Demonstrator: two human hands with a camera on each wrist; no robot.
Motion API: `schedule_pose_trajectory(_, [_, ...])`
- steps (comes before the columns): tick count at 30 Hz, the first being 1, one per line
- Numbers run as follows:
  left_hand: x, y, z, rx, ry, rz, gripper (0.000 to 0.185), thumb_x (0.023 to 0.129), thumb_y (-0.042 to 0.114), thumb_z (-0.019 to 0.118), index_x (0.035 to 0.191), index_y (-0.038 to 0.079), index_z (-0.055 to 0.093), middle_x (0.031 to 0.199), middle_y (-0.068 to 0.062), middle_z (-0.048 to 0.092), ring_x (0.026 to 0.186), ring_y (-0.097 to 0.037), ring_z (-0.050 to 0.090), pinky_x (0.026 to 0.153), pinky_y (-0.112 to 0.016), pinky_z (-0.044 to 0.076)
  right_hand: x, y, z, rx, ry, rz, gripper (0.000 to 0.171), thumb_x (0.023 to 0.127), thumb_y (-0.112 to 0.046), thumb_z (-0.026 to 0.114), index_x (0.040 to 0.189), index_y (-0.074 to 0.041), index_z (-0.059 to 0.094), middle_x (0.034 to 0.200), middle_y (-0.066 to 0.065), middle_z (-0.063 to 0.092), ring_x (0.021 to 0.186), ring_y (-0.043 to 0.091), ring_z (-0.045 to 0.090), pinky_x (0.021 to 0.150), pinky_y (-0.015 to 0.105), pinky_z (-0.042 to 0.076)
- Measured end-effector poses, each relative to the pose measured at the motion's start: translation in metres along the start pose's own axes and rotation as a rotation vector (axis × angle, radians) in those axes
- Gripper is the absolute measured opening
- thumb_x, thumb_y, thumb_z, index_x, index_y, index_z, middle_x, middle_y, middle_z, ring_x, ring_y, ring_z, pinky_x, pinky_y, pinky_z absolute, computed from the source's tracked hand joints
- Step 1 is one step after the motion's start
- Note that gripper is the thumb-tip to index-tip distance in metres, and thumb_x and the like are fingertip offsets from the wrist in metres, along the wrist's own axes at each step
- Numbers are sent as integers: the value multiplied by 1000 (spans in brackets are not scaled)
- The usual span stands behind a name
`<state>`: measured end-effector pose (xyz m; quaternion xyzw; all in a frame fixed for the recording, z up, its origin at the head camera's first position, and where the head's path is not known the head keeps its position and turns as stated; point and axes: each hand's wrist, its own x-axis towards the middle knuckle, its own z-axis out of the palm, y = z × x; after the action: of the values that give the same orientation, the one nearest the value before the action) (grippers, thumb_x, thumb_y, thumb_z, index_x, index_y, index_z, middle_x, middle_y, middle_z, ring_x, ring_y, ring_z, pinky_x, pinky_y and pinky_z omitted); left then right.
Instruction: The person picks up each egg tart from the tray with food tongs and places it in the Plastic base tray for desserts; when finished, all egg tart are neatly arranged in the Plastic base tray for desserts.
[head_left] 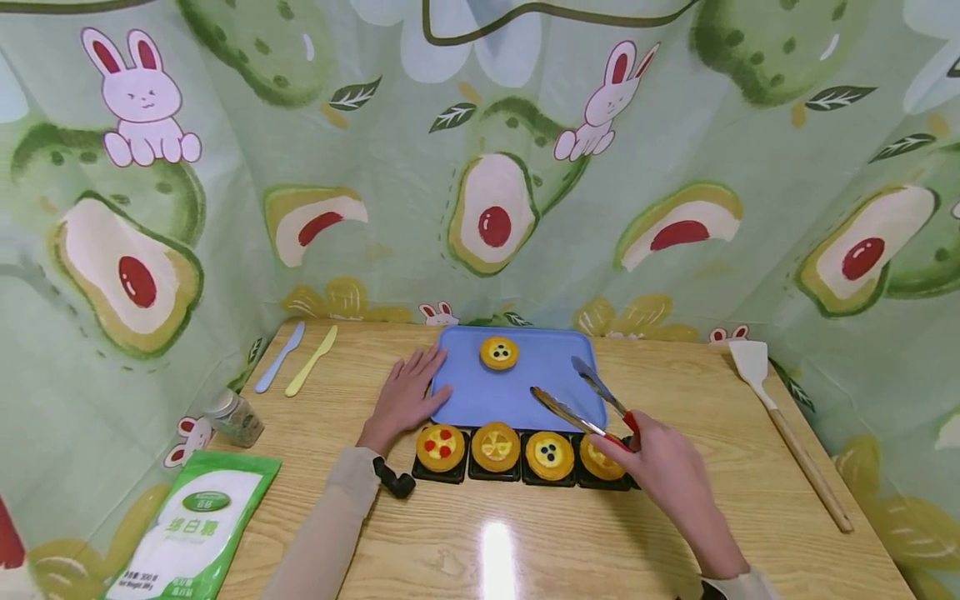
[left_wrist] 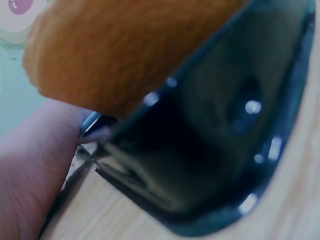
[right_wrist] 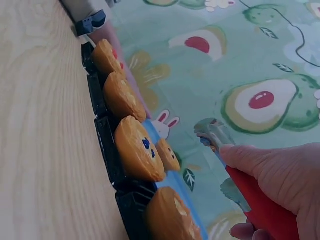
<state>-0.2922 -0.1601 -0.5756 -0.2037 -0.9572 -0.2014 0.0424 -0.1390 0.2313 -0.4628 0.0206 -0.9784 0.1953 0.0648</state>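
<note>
My left hand (head_left: 407, 396) rests on the left edge of a blue tray (head_left: 465, 396), its fingers spread. A small egg tart with blueberries (head_left: 498, 353) sits near the back of that tray. In my right hand (head_left: 671, 462) I grip metal tongs (right_wrist: 260, 200) by their red handles; the tips stand apart over the tray's right part with nothing between them. Along the tray's front edge runs a row of tarts in black holders: one with red pieces (head_left: 440, 448), one with yellow pieces (head_left: 495, 447), one with blueberries (head_left: 550, 456), and a partly hidden one (head_left: 602, 458).
A blue knife (head_left: 281, 358) and a yellow knife (head_left: 312, 361) lie at the back left. Nearer are a seasoning jar (head_left: 234, 418) and a green-and-white bag (head_left: 197, 521). A white spatula with a wooden handle (head_left: 795, 442) lies at the right. Patterned cloth (head_left: 405, 250) hangs behind.
</note>
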Motion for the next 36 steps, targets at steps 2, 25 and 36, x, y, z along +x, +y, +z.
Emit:
schedule_pose_trajectory(2, [0,0,0,2,-6,-4,76,105,60,45,168,22,26,174,1,18,160,-34,18,127,-59,11,6,-2,3,2,3,-19,65,87,-70,72,81,-8,54,61,-1,45,50,16,40,47,30,29])
schedule_pose_trajectory(25, [2,-4,4,5,6,10,76,105,59,45,168,20,27,175,-2,18,160,-35,17,127,-60,11,109,-24,36,-35,-115,-206,60,89,-63,74,76,-10,50,59,-3,31,49,14,34,47,30,25])
schedule_pose_trajectory(36, [0,-3,3,-3,5,-4,75,105,59,45,168,21,27,175,0,17,160,-34,16,127,-60,11,137,-27,64,-81,-205,-225,56,89,-66,72,83,-12,59,60,-1,45,49,16,44,45,30,33])
